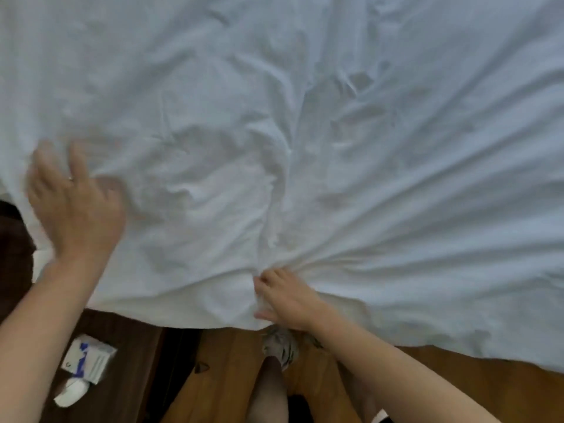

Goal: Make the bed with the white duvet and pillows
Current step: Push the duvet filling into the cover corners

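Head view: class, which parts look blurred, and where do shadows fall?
Head view: the open left hand is motion-smeared on the wrinkled white fabric duvet; the right hand gripping its edge looks sharper; soft shadows fill the creases fanning from that grip.

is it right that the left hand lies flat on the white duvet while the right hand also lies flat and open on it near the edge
Not quite. The left hand does lie flat with spread fingers on the wrinkled white duvet, but the right hand is not flat: the head view shows its fingers bunching the fabric at the near edge, with creases fanning out from the grip.
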### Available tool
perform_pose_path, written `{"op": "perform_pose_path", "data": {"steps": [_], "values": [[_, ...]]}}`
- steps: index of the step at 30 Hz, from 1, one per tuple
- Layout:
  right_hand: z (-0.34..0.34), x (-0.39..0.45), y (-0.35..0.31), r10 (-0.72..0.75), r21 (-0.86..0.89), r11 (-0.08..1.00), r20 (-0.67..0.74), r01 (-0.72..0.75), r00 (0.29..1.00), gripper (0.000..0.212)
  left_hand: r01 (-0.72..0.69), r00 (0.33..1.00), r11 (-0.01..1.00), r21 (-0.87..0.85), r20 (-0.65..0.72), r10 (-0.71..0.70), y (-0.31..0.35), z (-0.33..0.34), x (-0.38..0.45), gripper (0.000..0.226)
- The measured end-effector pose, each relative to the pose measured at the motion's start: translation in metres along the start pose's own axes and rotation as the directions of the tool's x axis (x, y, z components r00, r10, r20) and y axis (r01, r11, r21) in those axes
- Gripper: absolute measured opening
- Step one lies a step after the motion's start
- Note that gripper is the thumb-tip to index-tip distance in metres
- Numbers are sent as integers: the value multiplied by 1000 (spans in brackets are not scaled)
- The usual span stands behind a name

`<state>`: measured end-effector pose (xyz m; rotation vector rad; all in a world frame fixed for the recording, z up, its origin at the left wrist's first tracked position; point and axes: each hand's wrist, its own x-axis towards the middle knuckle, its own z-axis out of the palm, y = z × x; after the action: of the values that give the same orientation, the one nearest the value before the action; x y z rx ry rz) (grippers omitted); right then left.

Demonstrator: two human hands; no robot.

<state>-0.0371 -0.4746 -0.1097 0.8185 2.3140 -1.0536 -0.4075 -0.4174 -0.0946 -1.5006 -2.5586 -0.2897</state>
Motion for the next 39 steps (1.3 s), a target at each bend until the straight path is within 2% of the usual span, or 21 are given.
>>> {"op": "perform_pose_path", "data": {"steps": [1, 2, 3, 4, 5, 6, 7, 9, 10, 11, 13, 14, 16, 18, 20, 25, 27, 29, 33, 36, 39], "values": [[-3, -2, 10, -19, 18, 1000, -195, 23, 981, 55, -157, 981, 987, -27, 113, 159, 44, -4, -23, 68], [-8, -6, 19, 3, 37, 999, -409, 13, 912, 48, -298, 949, 952, -62, 87, 303, 83, -22, -34, 58], [-18, -9, 37, 37, 26, 999, -698, -26, 715, 44, -434, 892, 895, -105, 93, 443, 137, -42, -46, 55], [-32, -16, 61, 84, 28, 993, -845, -114, 527, 43, -513, 846, 850, -118, 98, 524, 168, -40, -50, 54], [-46, -24, 91, 143, 58, 972, -916, -229, 375, 44, -551, 818, 825, -123, 113, 564, 191, -26, -54, 54], [-60, -35, 125, 223, 103, 929, -922, -355, 316, 46, -556, 810, 819, -143, 127, 573, 211, -12, -51, 53], [-71, -46, 159, 319, 151, 858, -905, -490, 280, 50, -569, 790, 802, -181, 149, 594, 230, 2, -47, 52], [-74, -70, 219, 575, 312, 689, -785, -654, 231, 58, -642, 725, 749, -165, 188, 663, 256, 29, -41, 53], [-63, -85, 241, 692, 383, 600, -689, -702, 215, 63, -654, 714, 743, -141, 211, 668, 254, 44, -38, 55], [-42, -100, 254, 778, 444, 529, -593, -723, 205, 68, -616, 747, 779, -114, 230, 624, 242, 59, -35, 57], [20, -129, 251, 878, 491, 422, -432, -762, 208, 75, -448, 850, 892, -58, 284, 445, 200, 78, -29, 62], [51, -143, 240, 903, 495, 391, -371, -776, 218, 78, -401, 865, 915, -47, 308, 395, 185, 79, -30, 63], [86, -158, 223, 935, 502, 335, -284, -798, 214, 80, -405, 850, 914, -29, 355, 389, 176, 82, -36, 64], [89, -161, 221, 945, 485, 321, -228, -813, 236, 80, -348, 853, 937, -8, 413, 320, 192, 82, -42, 66], [82, -159, 233, 933, 441, 360, -188, -822, 307, 81, -250, 843, 968, 18, 496, 208, 212, 81, -49, 67], [63, -177, 254, 892, 412, 443, -116, -796, 436, 102, -135, 736, 990, -41, 665, 128, 288, 73, -93, 80], [61, -180, 251, 889, 448, 446, -123, -775, 440, 104, -175, 704, 980, -96, 684, 193, 314, 64, -123, 79], [62, -178, 246, 887, 456, 460, -193, -762, 419, 98, -170, 692, 974, -149, 685, 226, 334, 57, -151, 76], [58, -180, 254, 824, 504, 536, -486, -677, 291, 68, -46, 771, 969, -242, 608, 188, 363, 50, -184, 66], [42, -197, 307, 776, 500, 559, -596, -661, 206, 67, -115, 808, 956, -270, 534, 248, 405, 54, -204, 65], [39, -243, 383, 732, 432, 591, -642, -681, 228, 65, -239, 799, 929, -284, 487, 354, 492, 66, -235, 68]]}}
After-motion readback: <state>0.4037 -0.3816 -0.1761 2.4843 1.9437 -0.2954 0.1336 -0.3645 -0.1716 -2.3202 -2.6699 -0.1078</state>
